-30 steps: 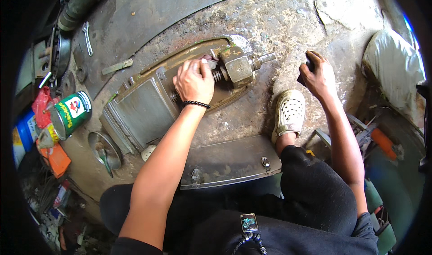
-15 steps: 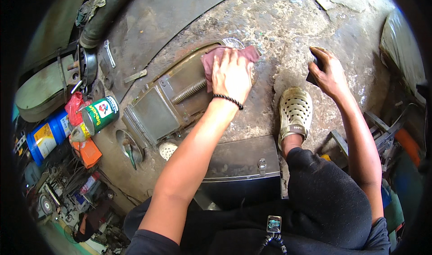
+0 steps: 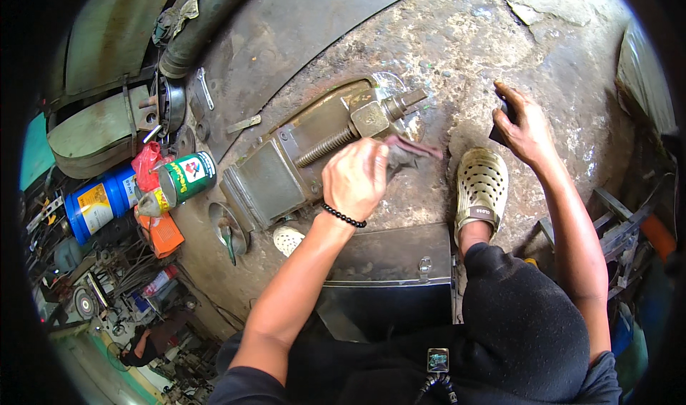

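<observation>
A heavy metal machine vise [image 3: 268,183] with a threaded screw lies on the concrete floor, its square screw end towards the upper right. My left hand [image 3: 355,178] is closed on a crumpled mauve rag [image 3: 414,150], just off the near side of the vise's screw end. The rag's underside looks dark. Over the floor to the right, my right hand [image 3: 530,127] grips a dark, flat-sided block [image 3: 503,125], mostly covered by the fingers. What the block is, I cannot tell.
A metal case [image 3: 386,251] sits before me, beside my clog-shod foot [image 3: 482,183]. Left of the vise are a metal bowl [image 3: 241,242] with a brush, a green can [image 3: 189,178], a blue bucket [image 3: 96,205] and an orange box [image 3: 163,235]. A wrench [image 3: 205,89] lies farther back.
My left hand has lifted the rag off the vise's screw end and drawn it nearer, uncovering that end. The fingers have gone from flat to bunched. My right hand keeps its hold.
</observation>
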Tool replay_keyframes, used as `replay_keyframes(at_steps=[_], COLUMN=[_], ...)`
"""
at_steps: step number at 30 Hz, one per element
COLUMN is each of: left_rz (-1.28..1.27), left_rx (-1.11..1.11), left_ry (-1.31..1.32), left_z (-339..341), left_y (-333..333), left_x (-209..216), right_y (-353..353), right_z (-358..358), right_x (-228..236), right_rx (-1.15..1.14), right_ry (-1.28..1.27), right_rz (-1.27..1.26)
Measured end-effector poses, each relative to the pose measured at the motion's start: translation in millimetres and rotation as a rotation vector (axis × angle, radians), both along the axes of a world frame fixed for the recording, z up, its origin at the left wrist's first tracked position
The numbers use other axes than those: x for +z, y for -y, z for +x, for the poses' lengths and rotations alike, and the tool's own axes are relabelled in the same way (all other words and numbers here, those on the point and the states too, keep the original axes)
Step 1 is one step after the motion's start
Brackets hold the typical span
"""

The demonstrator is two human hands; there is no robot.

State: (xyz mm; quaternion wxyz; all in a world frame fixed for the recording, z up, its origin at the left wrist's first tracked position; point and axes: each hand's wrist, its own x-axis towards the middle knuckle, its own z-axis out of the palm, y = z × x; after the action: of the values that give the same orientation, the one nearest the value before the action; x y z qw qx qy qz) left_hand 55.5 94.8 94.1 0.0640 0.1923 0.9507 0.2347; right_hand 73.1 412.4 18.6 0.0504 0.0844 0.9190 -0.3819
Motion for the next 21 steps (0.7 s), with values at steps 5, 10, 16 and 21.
replay_keyframes(at_steps=[5, 10, 16, 21], left_rz=[0.163, -0.166, -0.323, -0.282], left_rx=[0.263, 0.057, -0.148, -0.164], left_ry=[-0.231, -0.115, -0.056, 0.134], left_z=[-24, -36, 6, 50], left_y=[-14, -46, -34, -10], left_x=[7, -46, -90, -70], right_y=[11, 7, 5, 5], right_z=[-8, -7, 0, -1], right_x=[1, 0, -1, -3], right_rx=[0.09, 0.09, 0.104, 0.113], right_ry=[-0.042, -0.016, 0.024, -0.084], right_rz=[0.042, 0.034, 0.008, 0.02])
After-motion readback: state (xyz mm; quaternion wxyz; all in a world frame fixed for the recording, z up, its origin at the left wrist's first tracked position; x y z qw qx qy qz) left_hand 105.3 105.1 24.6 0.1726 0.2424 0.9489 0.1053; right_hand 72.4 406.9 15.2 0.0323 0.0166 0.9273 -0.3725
